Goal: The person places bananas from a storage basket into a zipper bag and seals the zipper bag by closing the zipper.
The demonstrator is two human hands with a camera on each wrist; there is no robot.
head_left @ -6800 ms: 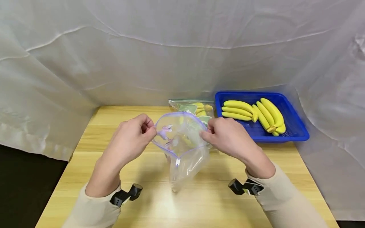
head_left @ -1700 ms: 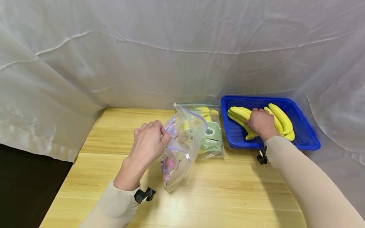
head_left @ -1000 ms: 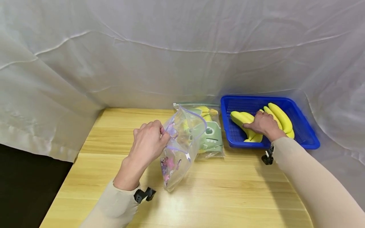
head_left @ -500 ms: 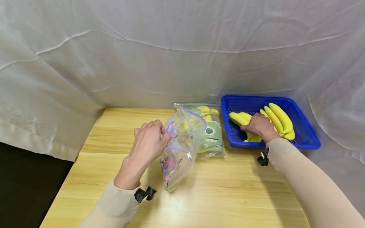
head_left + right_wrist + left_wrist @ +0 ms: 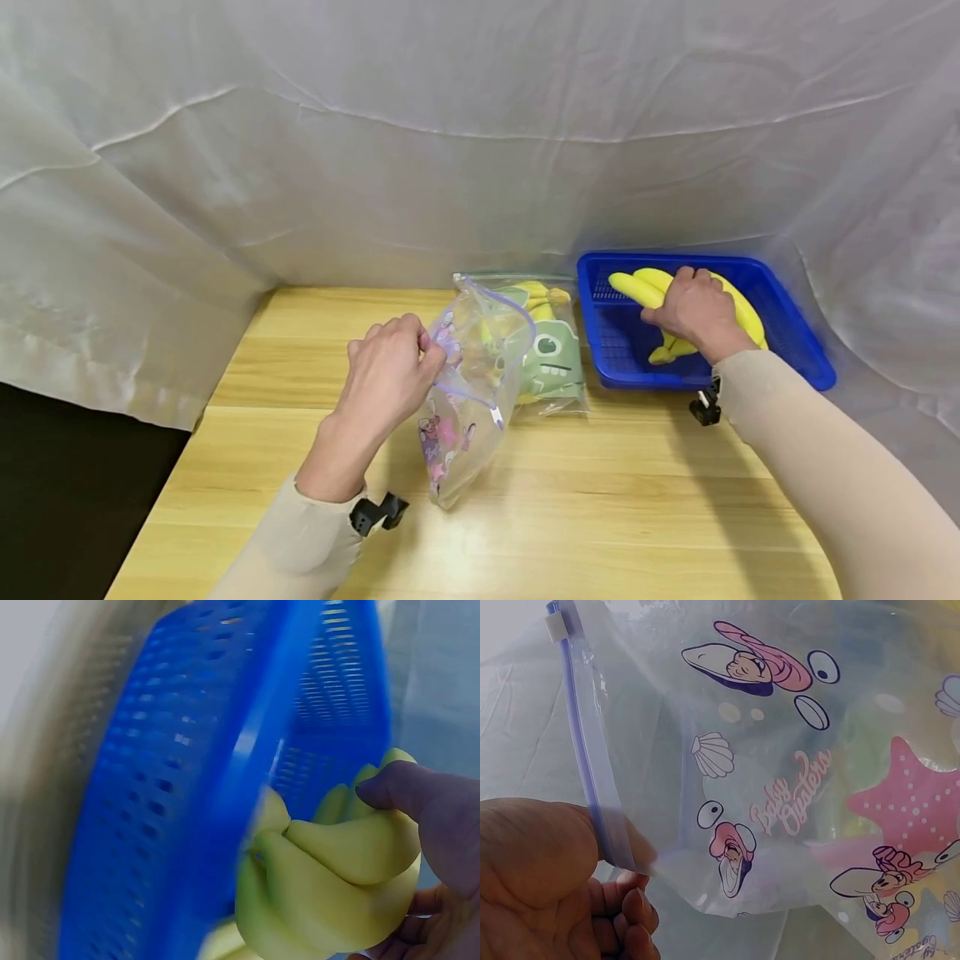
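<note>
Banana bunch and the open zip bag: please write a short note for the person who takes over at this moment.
Left hand: its grip pinches the rim of the open zip bag, which stands on the table.
Right hand: grips a banana bunch over the blue basket.
Done: a sealed bag with bananas lies behind the open one.
Left: the held bunch is not yet in the open bag, and that bag is unsealed. A second bunch shows beside the right hand.

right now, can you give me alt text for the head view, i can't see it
A person's right hand grips a bunch of yellow bananas above a blue basket while the left hand pinches the rim of an open printed zip bag on a wooden table. A sealed bag of bananas lies behind it.
</note>
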